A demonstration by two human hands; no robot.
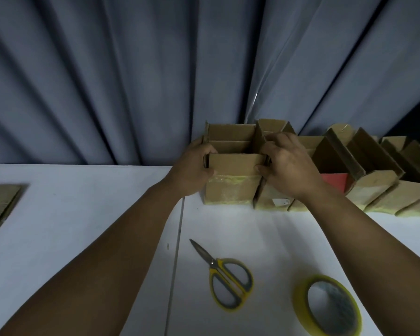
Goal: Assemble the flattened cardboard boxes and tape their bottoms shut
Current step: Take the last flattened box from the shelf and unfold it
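Beyond the scissors [228,280], I held the taped box [230,183], left hand [197,166] gripping its left wall, right hand [287,163] its right. I judged it should be nudged flush against the neighbouring box [272,201], flaps uncrushed.

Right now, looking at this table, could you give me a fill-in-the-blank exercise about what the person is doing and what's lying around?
1. The left hand and the right hand grip the open brown cardboard box, which stands at the ____ end of the row of cardboard boxes.
2. The metal scissors on the white table have ____ handles.
3. The round roll of yellow tape lies to the ____ of the scissors.

Missing words: left; yellow; right.
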